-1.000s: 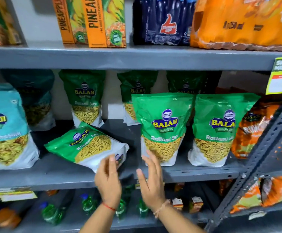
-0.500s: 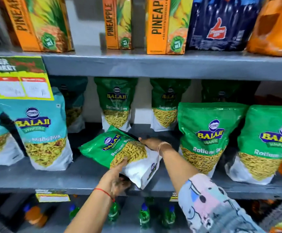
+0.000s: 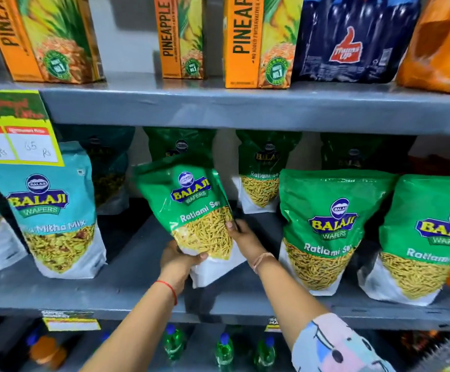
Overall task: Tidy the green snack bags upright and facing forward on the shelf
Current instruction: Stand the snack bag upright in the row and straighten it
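Observation:
A green Balaji Ratlami Sev bag [image 3: 191, 208] is held nearly upright over the grey middle shelf [image 3: 127, 288], leaning a little left, its front toward me. My left hand [image 3: 180, 260] grips its lower left corner. My right hand [image 3: 241, 237] holds its lower right edge. Two more green bags [image 3: 328, 226] [image 3: 430, 237] stand upright at the front right. Further green bags [image 3: 264, 170] [image 3: 352, 154] stand upright in the shadowed back row, one [image 3: 180, 143] behind the held bag.
Teal Balaji Mitha Mix bags [image 3: 54, 210] stand at the left under a yellow price tag [image 3: 17, 140]. Pineapple juice cartons [image 3: 256, 41] and a Thums Up bottle pack [image 3: 352, 38] fill the shelf above. Green bottles [image 3: 223, 347] sit on the shelf below.
The green bag lay tilted flat on the shelf; both hands took hold of it and raised it nearly upright. The camera view has shifted left and closer.

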The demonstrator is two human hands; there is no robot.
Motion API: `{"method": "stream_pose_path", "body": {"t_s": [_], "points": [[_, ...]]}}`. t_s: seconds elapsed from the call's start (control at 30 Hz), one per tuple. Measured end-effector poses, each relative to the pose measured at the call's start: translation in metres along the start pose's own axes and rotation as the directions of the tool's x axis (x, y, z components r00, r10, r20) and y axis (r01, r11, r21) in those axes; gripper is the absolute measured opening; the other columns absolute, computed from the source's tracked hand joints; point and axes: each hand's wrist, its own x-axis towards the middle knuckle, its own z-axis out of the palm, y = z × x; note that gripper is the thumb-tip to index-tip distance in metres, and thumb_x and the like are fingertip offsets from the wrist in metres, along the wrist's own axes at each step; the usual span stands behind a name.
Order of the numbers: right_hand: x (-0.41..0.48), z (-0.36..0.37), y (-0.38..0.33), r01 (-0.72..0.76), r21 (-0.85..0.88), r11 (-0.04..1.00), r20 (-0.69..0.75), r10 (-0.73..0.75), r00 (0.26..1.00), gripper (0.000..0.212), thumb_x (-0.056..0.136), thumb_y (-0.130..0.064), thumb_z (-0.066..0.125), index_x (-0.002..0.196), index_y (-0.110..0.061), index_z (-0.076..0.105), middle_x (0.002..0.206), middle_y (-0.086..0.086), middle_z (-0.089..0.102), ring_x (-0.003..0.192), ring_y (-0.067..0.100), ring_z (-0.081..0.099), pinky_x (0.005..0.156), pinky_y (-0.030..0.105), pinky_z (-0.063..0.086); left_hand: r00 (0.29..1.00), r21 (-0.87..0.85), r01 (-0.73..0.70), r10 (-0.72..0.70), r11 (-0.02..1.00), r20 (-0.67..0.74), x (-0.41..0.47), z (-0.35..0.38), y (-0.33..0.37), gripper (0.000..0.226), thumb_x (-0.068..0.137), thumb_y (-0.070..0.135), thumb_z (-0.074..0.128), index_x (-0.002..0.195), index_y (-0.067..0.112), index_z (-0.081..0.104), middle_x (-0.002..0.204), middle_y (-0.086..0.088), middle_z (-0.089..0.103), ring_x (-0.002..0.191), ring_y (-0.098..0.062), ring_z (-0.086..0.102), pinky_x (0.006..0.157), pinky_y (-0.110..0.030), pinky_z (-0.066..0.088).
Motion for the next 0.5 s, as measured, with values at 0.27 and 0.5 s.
{"method": "stream_pose_path", "body": {"t_s": [0.27, 0.5], "points": [[-0.006, -0.004, 0.026, 0.04, 0.125, 0.991, -0.03, -0.036, 0.999, 0.048, 0.091, 0.001, 0.043, 0.132, -0.004, 0.018, 0.124, 0.005, 0.043, 0.114, 0.013, 0.04, 0.098, 0.031, 0.033, 0.985, 0.269, -0.15, 0.12, 0.951, 0.124, 0.036, 0.002, -0.002, 0.082, 0.045, -0.002, 0.069, 0.122, 0.009, 0.046, 0.111, -0.005, 0.057, 0.108, -0.021, 0.051, 0.099, -0.04, 0.04], [-0.01, -0.01, 0.042, -0.045, 0.055, 0.998, -0.006, 0.045, 0.999, 0.065, 0.085, -0.003, 0.057, 0.138, -0.004, 0.02, 0.131, 0.015, 0.047, 0.113, 0.021, 0.046, 0.096, 0.031, 0.041, 0.98, 0.431, -0.116, 0.031, 0.895, 0.199, 0.056, -0.01, -0.015, 0.049, 0.071, -0.011, 0.067, 0.114, 0.004, 0.049, 0.119, -0.017, 0.059, 0.118, -0.033, 0.052, 0.104, -0.045, 0.039]]}}
